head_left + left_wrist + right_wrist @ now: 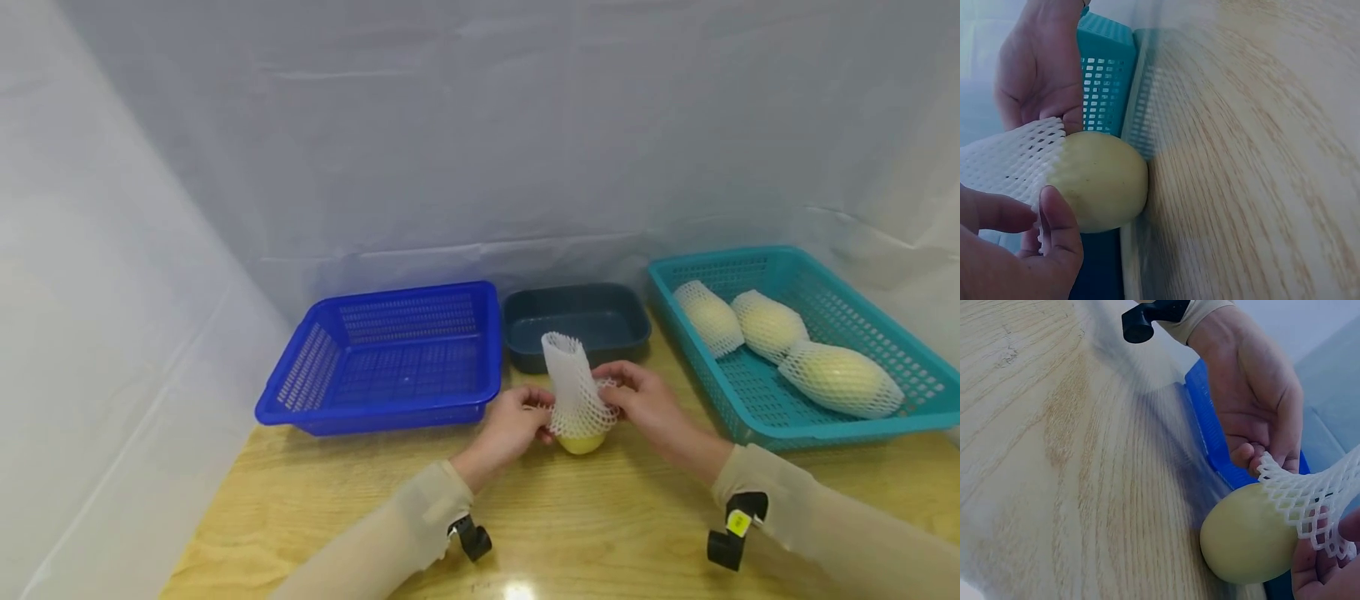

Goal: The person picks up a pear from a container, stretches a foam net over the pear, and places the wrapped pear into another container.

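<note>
A pale yellow, melon-like fruit (581, 444) stands on the wooden table, its upper part covered by a white foam net sleeve (572, 379). The sleeve's narrow end sticks up above the fruit, while its wide rim flares around it. On the left side, my left hand (513, 423) pinches the rim between thumb and fingers. Opposite it, my right hand (647, 407) pinches the rim too. Both wrist views show the lower part of the fruit (1110, 181) bare, with the net (1310, 500) reaching partway down. Some right fingertips are hidden behind the mesh.
A blue plastic basket (405, 417) stands at the back left. Behind the fruit is a dark teal tray (577, 297). At the right, a turquoise basket (720, 392) holds three net-covered fruits (768, 325). Pale sheeting (465, 150) hangs behind the table.
</note>
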`<control>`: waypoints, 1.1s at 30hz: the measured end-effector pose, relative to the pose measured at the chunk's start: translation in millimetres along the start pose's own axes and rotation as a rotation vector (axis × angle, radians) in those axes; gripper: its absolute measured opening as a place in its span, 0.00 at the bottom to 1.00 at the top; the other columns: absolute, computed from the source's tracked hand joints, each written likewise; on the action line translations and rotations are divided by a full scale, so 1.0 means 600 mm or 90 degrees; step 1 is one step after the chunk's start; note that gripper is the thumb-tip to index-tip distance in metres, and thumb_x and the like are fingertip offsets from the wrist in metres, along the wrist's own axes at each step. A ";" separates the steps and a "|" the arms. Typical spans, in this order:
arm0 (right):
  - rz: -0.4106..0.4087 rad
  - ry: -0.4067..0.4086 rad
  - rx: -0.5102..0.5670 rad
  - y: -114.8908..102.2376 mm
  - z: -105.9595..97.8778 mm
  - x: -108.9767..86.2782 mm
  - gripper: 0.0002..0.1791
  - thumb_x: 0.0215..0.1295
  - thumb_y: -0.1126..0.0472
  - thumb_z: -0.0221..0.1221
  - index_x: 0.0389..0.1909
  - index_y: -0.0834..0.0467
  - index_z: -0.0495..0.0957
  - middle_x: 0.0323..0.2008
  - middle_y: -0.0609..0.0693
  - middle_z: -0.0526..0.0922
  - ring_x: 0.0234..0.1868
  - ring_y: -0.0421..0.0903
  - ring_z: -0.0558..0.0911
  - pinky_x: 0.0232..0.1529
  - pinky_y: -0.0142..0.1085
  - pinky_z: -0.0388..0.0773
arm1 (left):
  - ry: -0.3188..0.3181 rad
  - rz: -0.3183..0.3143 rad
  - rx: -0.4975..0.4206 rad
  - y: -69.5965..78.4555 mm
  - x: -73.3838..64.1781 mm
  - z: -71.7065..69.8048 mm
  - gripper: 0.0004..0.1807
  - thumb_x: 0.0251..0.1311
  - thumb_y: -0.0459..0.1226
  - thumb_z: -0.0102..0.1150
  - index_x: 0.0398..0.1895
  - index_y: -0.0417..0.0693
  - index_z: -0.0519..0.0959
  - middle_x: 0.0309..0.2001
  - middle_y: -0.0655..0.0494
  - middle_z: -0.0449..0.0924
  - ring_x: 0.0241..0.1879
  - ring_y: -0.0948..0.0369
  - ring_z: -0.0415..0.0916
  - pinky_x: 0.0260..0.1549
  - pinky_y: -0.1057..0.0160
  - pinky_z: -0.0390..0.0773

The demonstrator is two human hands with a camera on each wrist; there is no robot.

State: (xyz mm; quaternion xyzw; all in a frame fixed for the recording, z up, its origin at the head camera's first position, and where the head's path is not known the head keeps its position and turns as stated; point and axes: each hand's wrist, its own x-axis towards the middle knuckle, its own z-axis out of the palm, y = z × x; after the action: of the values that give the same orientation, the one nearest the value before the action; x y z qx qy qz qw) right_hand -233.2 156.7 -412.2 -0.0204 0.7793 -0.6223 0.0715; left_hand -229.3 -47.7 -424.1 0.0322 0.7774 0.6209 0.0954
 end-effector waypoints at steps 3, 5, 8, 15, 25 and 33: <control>0.006 0.007 -0.018 0.006 0.001 0.001 0.18 0.71 0.65 0.54 0.59 0.65 0.73 0.51 0.60 0.77 0.45 0.48 0.77 0.42 0.36 0.78 | 0.002 0.002 0.007 -0.002 0.000 0.000 0.12 0.56 0.24 0.57 0.44 0.33 0.80 0.37 0.46 0.80 0.23 0.60 0.77 0.28 0.61 0.83; 0.007 0.008 -0.021 0.008 0.003 0.000 0.18 0.71 0.65 0.54 0.59 0.65 0.74 0.51 0.60 0.77 0.44 0.47 0.77 0.41 0.36 0.78 | 0.003 0.000 0.018 -0.004 -0.001 0.000 0.12 0.56 0.23 0.56 0.44 0.33 0.80 0.37 0.46 0.80 0.23 0.60 0.77 0.28 0.61 0.83; 0.000 0.011 -0.011 0.012 0.004 -0.001 0.19 0.70 0.66 0.55 0.59 0.67 0.74 0.50 0.60 0.78 0.42 0.45 0.77 0.40 0.36 0.79 | -0.008 -0.002 0.039 -0.005 0.000 0.000 0.12 0.57 0.23 0.55 0.45 0.33 0.79 0.37 0.46 0.79 0.22 0.61 0.76 0.28 0.60 0.84; -0.020 0.019 -0.020 0.021 0.005 -0.002 0.19 0.66 0.71 0.54 0.57 0.71 0.75 0.43 0.59 0.79 0.36 0.43 0.77 0.33 0.37 0.79 | -0.030 0.029 0.173 -0.007 0.000 -0.003 0.12 0.58 0.24 0.56 0.45 0.36 0.78 0.32 0.51 0.78 0.21 0.62 0.77 0.21 0.65 0.78; 0.007 0.004 -0.057 0.039 -0.001 -0.001 0.17 0.66 0.69 0.55 0.54 0.71 0.75 0.36 0.54 0.78 0.33 0.43 0.77 0.32 0.37 0.79 | -0.047 0.120 0.432 -0.006 0.005 -0.011 0.11 0.52 0.29 0.60 0.40 0.43 0.79 0.33 0.57 0.77 0.35 0.60 0.72 0.39 0.60 0.77; 0.017 0.002 -0.093 0.049 -0.006 0.004 0.19 0.64 0.70 0.55 0.55 0.73 0.75 0.39 0.57 0.80 0.33 0.43 0.77 0.32 0.36 0.80 | -0.088 0.103 0.528 -0.005 0.009 -0.009 0.09 0.52 0.29 0.60 0.38 0.41 0.79 0.38 0.53 0.77 0.41 0.59 0.74 0.43 0.60 0.78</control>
State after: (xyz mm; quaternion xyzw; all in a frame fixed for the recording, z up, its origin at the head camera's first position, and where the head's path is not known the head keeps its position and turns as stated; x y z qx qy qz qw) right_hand -234.3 166.4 -440.2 -0.0142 0.8227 -0.5630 0.0769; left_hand -235.4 -52.3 -426.5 0.1704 0.9479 0.2579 0.0769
